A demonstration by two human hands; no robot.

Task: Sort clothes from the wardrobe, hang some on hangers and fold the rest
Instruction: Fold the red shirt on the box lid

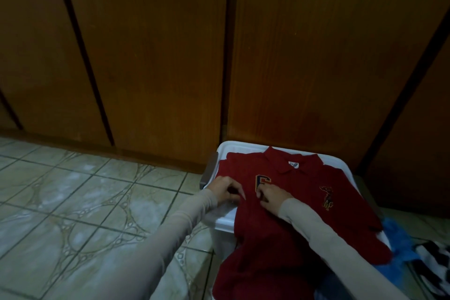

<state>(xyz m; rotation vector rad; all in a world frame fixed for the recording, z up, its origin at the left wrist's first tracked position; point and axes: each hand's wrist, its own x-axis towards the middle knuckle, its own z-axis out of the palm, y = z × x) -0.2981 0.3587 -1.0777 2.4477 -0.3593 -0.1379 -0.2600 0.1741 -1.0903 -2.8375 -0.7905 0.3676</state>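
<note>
- A dark red polo shirt (280, 214) is lying face up across the lid of a white plastic bin (233, 147), collar pointing away toward the wardrobe doors (151, 56).
- The shirt's lower half is hanging over the bin's near edge toward the person.
- An embroidered number patch (262, 181) is sitting on the chest, and an embroidered horse-and-rider logo (326, 198) is showing farther right.
- The left hand (225, 190) is resting at the shirt's left edge, over the bin's left rim; its fingers are curling and pinching the red fabric there.
- The right hand (274, 197) is lying on the shirt's chest just below the number patch, fingers bent and gathering a small fold of cloth.
- The two hands are sitting close together, both touching the shirt, with the collar well beyond the fingertips.
- Both arms are wearing long beige sleeves (155, 251).
- The bin is standing on a pale patterned tile floor (73, 202), right against the brown wooden wardrobe doors.
- A blue garment (399, 238) is lying to the right of the bin, beside a black-and-white patterned cloth (433, 263).
</note>
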